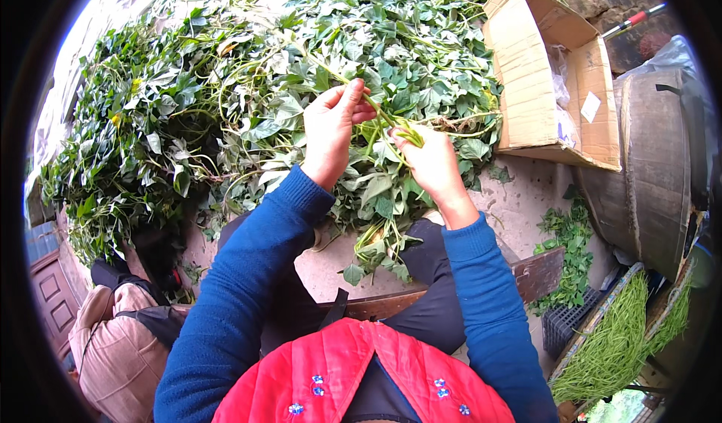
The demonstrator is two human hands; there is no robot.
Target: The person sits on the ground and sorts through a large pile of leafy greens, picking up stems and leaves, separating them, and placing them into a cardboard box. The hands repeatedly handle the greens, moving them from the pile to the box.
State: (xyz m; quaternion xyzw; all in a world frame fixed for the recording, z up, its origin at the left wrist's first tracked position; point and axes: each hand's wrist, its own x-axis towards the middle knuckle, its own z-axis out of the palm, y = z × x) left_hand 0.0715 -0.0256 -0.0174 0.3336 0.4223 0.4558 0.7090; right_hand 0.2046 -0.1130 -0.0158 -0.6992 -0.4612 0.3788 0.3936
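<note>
A long green stem (381, 112) runs slantwise between my two hands above the leaf pile. My left hand (331, 133) pinches it between thumb and fingers near its upper part. Lower and to the right, my right hand (435, 166) is closed around a small bunch of light green stems (408, 134), with the thumb pressed on top. Some ends of the bunch are hidden inside the palm. Right behind both hands spreads a big heap of leafy green vines (286, 69), and a leafy clump (376, 250) hangs down between my knees.
An open cardboard box (522, 84) holding plastic bags stands at the right of the heap. Beyond it is a large grey-brown container (650, 175). Baskets of thin green stems (605, 336), a black crate (568, 325) and a wooden plank (540, 272) lie lower right. Another person (120, 340) sits at lower left.
</note>
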